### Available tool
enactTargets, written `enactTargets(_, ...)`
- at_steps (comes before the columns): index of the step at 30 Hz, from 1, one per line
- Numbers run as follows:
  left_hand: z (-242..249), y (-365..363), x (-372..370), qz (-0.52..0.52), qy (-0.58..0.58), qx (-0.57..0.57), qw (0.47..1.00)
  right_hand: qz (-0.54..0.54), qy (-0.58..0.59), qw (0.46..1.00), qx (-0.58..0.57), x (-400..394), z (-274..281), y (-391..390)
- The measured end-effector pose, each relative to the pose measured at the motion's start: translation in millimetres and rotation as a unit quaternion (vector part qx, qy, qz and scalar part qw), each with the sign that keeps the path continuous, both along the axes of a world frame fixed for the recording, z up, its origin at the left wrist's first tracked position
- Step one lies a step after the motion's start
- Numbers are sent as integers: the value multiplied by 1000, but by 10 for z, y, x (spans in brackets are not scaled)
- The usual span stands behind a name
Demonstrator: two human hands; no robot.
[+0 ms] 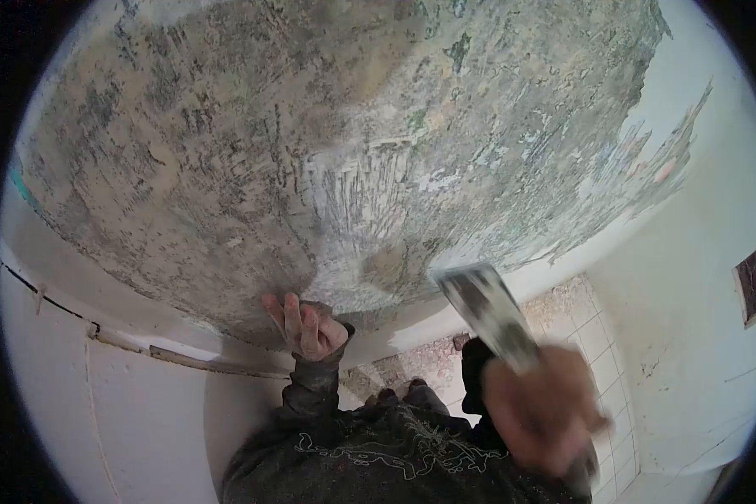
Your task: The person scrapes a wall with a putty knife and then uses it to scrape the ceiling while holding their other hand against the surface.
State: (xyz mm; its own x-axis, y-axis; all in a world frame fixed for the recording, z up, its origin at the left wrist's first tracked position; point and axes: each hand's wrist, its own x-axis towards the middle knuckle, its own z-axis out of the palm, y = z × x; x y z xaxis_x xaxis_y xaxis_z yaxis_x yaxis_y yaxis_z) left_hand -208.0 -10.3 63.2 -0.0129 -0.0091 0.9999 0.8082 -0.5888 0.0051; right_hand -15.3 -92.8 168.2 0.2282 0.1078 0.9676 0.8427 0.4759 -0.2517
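My right hand (546,412) is blurred by motion at the lower right, its fingers wrapped round the handle of a scraper (489,311). The flat metal blade is smeared with pale residue and points up and left toward the wall's lower part; the handle is hidden in my fist. My left hand (315,332) is raised near the bottom of the rough wall (353,126), its fingers loosely bent and apart with nothing in them. Grey-brown plaster shows on this wall, streaked with scrape marks and patches of white coating.
Pale smooth coating (689,109) borders the bare area on the right. A white panel (143,412) stands at the lower left, with a dark gap along its top edge. Below lies a tiled floor (609,370) with debris near my feet. A dark framed opening (753,286) is at far right.
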Motion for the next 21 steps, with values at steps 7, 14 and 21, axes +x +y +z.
enactTargets(7,-26,18,-5,-11,-3,20,1000,-29,-184,982,-45,240,275,-190)
enactTargets(14,-1,18,-16,-10,4,5,1000,297,-8,955,3,330,166,-173)
enactTargets(21,-35,36,-38,-19,3,24,1000,277,-36,960,-38,241,18,-16)
